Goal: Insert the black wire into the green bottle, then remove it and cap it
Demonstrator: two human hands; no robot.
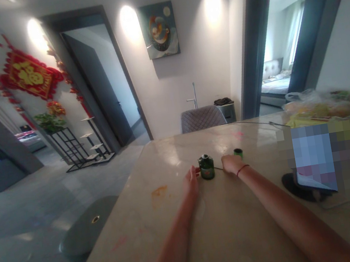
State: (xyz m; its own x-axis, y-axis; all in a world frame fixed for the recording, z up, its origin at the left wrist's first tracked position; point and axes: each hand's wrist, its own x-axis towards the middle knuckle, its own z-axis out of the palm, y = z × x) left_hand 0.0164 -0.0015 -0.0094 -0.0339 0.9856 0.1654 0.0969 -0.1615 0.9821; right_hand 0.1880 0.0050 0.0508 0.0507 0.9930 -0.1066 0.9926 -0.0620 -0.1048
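The dark green bottle (207, 169) stands upright on the table (237, 231), the left hand (192, 178) just beside it, fingers loosely extended and gripping nothing; whether they touch the glass is not discernible. The right hand (231, 164) is curled, its fingers apparently pinching a thin dark stick (219, 168). Uncapping appears complete, with the small green cylinder (238, 153), possibly the cap, standing apart; the stick is not yet inside.

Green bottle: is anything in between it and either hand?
Nothing visible stands between the green bottle and the left hand beside it. Toward the right hand, only a thin dark strip crosses the gap, apparently held by that hand. A green cylinder sits past that hand, outside the gap.
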